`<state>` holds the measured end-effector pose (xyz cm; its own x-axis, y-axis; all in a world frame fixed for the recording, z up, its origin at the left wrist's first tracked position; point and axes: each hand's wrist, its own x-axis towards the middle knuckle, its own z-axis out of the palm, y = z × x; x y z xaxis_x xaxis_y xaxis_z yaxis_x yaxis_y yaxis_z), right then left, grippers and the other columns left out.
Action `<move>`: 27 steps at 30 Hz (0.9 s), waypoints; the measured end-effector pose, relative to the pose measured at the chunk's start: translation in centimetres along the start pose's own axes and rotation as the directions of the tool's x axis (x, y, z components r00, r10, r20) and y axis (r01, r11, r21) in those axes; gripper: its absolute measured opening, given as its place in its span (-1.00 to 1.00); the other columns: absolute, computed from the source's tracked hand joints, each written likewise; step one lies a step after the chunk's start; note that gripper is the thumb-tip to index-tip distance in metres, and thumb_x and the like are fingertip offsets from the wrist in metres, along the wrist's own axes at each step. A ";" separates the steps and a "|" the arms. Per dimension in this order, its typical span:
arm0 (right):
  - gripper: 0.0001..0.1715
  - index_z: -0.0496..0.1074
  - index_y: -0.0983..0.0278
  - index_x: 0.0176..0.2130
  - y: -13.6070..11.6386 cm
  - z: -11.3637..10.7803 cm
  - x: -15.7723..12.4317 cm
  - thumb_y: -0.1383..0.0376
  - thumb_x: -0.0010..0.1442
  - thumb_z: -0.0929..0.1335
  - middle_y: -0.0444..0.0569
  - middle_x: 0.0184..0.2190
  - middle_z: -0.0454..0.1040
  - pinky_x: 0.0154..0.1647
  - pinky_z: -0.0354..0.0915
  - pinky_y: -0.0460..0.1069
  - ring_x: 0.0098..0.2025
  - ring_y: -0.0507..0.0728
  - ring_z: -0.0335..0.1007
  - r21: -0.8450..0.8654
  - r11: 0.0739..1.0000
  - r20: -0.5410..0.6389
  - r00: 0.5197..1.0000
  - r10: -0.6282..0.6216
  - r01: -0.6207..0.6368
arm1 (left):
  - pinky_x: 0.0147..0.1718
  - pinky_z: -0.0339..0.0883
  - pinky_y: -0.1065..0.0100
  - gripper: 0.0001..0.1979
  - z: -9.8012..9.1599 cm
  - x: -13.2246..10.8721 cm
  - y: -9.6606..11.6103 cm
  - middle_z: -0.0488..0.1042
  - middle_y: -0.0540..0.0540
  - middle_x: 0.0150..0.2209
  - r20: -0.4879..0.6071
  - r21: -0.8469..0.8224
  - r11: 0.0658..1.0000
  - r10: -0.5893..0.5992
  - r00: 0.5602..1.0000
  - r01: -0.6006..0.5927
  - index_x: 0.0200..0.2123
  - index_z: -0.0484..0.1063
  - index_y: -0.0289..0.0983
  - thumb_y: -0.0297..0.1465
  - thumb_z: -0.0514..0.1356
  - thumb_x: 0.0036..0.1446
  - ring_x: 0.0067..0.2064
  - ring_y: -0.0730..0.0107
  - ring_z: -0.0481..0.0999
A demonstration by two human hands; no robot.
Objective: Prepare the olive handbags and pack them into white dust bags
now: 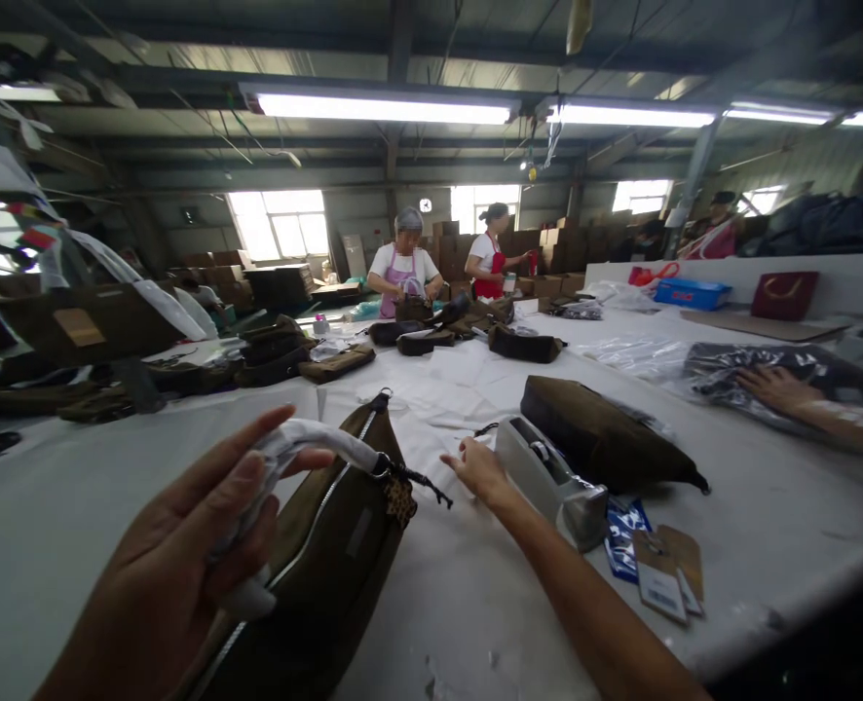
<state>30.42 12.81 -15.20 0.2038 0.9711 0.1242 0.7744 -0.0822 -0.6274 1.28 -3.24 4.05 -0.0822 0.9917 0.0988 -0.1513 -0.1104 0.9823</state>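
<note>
My left hand [205, 526] is closed round the handle [329, 438] of an olive-brown bag, and white wrapping covers that handle. The bag [336, 555] lies slantwise on the white table, with a silver zip along its side. A leopard-patterned charm [400, 498] and a dark cord hang by the handle's ring. My right hand [479, 469] is beside a grey tape dispenser [538, 472], its fingers curled together; whatever they pinch is too small to make out. Behind the dispenser lies a second olive bag [599, 428].
Brown tags [669, 570] and a blue packet [625, 535] lie at right. Another person's hand [778, 389] rests on a plastic-wrapped dark bag [716, 370]. Several bags [526, 343] are at the back, where two people stand. A blue bin [693, 293] sits farther right.
</note>
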 end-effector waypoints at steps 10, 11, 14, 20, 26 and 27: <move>-0.69 0.45 0.32 -0.05 2.0 1.7 1.5 0.16 0.32 0.37 0.02 -0.06 0.50 -0.01 0.41 0.17 -0.06 0.17 0.47 -0.208 0.978 0.128 0.992 0.019 0.008 | -0.74 -0.05 0.66 -0.52 3.1 2.6 -2.9 0.60 -0.23 -0.09 0.139 -0.065 0.998 -0.006 0.990 0.015 0.14 0.44 -0.16 -0.21 0.31 0.15 -0.67 0.79 0.05; -0.69 0.45 0.31 -0.04 2.2 1.5 1.4 0.16 0.32 0.37 0.02 -0.04 0.50 0.01 0.41 0.18 -0.04 0.17 0.46 -0.209 0.978 0.128 0.992 0.004 0.023 | -0.74 -0.05 0.67 -0.53 3.2 2.7 -3.0 0.60 -0.22 -0.09 0.145 -0.067 0.998 0.001 0.989 0.009 0.13 0.44 -0.16 -0.21 0.31 0.16 -0.67 0.80 0.04; -0.68 0.44 0.30 0.01 2.5 1.1 1.1 0.17 0.33 0.36 0.03 -0.02 0.49 0.00 0.42 0.17 -0.04 0.17 0.47 -0.190 0.980 0.132 0.990 -0.040 0.065 | -0.73 -0.04 0.68 -0.57 3.6 2.9 -2.8 0.60 -0.20 -0.12 0.141 -0.069 0.998 0.023 0.990 -0.013 0.10 0.46 -0.16 -0.22 0.30 0.17 -0.67 0.80 0.04; -0.67 0.42 0.31 0.03 2.4 0.4 1.1 0.19 0.35 0.35 0.02 -0.05 0.49 -0.05 0.44 0.15 -0.08 0.16 0.49 -0.156 0.982 0.126 0.988 -0.086 0.106 | -0.71 -0.01 0.67 -0.58 3.6 3.0 -3.0 0.60 -0.20 -0.10 0.176 -0.060 0.998 0.031 0.984 -0.021 0.12 0.42 -0.16 -0.23 0.26 0.22 -0.64 0.77 0.07; -0.69 0.43 0.31 0.01 2.1 -0.1 0.6 0.19 0.33 0.37 0.03 -0.02 0.48 -0.02 0.43 0.16 -0.05 0.17 0.47 -0.137 0.983 0.085 0.990 -0.113 0.124 | -0.70 -0.02 0.67 -0.63 3.5 2.8 -3.3 0.59 -0.18 -0.08 0.204 -0.072 0.997 0.053 0.978 -0.039 0.11 0.43 -0.15 -0.24 0.23 0.26 -0.64 0.79 0.08; -0.66 0.42 0.30 0.03 2.1 -0.2 0.5 0.18 0.33 0.37 0.03 -0.03 0.49 -0.03 0.43 0.16 -0.06 0.17 0.48 -0.127 0.984 0.078 0.990 -0.118 0.127 | -0.70 -0.02 0.67 -0.64 3.5 2.8 -3.3 0.59 -0.18 -0.08 0.210 -0.073 0.996 0.059 0.976 -0.045 0.11 0.43 -0.15 -0.24 0.23 0.26 -0.64 0.79 0.07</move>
<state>32.26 13.10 -16.30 0.0637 0.9885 0.1369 0.8639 0.0141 -0.5035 4.99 0.16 1.61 0.1181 0.9750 0.1883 -0.2185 -0.1594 0.9627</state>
